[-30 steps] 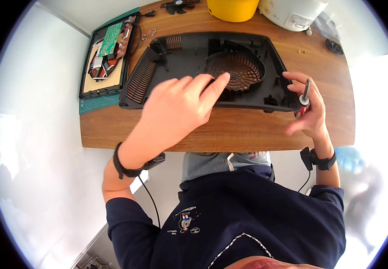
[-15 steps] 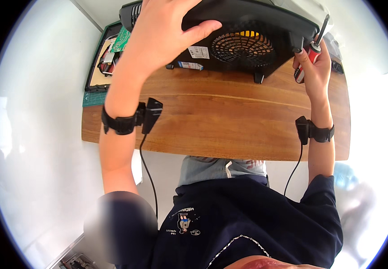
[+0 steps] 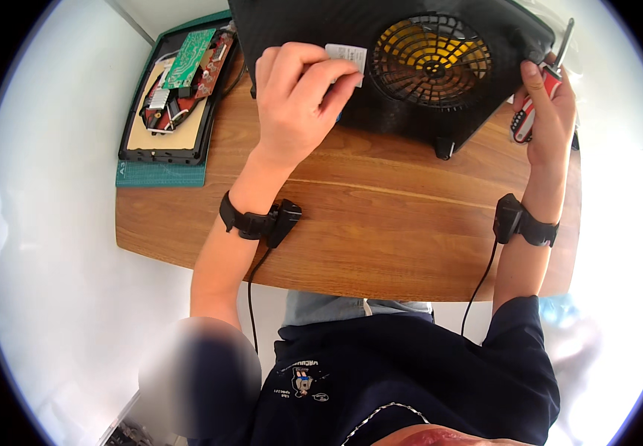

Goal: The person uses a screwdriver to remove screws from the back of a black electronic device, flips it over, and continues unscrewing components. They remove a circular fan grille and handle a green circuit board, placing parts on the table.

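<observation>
A black appliance housing (image 3: pixel 321 26) stands tilted up on the far side of the table. Its flat side has small feet and a round vent grille (image 3: pixel 433 63), with yellow showing behind the slots. My left hand (image 3: pixel 295 100) hovers in front of the white label (image 3: pixel 351 56) on that side. Its fingers are curled and pinched together; whether something small is between them is hidden. In my right hand (image 3: pixel 548 108) is a screwdriver (image 3: pixel 533 115) with a red, black and white handle, its shaft pointing up and away. The right thumb rests near the housing's right corner.
At the far left, a black frame (image 3: pixel 164 155) with a green circuit board (image 3: pixel 190 59), red boards and wires lies on a green cutting mat (image 3: pixel 162 175). Beneath everything is a wooden table (image 3: pixel 381 223). A cabled black wrist unit (image 3: pixel 284 223) is strapped to my left arm, another to my right.
My left hand has come down from the housing's upper edge, and its spread fingers have curled in. The housing looks larger and nearer. The screwdriver stays in my right hand.
</observation>
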Tool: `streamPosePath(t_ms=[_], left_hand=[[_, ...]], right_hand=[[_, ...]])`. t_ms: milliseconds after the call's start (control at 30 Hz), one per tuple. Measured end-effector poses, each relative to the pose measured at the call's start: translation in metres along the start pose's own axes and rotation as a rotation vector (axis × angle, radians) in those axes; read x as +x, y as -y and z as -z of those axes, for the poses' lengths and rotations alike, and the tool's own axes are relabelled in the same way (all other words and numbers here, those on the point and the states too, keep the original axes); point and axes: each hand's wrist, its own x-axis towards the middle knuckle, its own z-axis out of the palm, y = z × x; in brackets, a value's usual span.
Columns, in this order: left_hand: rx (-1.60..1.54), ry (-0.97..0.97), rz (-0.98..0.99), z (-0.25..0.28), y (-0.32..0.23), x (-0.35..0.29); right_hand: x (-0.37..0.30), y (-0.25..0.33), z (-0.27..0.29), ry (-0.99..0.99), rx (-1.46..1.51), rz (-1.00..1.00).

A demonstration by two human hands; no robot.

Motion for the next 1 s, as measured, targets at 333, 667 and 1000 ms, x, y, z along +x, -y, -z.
streamPosePath(t_ms=[333, 667, 1000], left_hand=[[0.013, -0.008, -0.029, -0.024, 0.006, -0.006], [0.016, 0.000, 0.002, -0.034, 0.002, -0.003], [-0.004, 0.007, 0.011, -0.039, -0.001, -0.004]], right_hand=[[0.018, -0.017, 0.002, -0.049, -0.053, -0.054], [0.020, -0.017, 0.002, -0.039, -0.067, -0.048], [0.020, -0.018, 0.003, -0.052, -0.082, -0.044]])
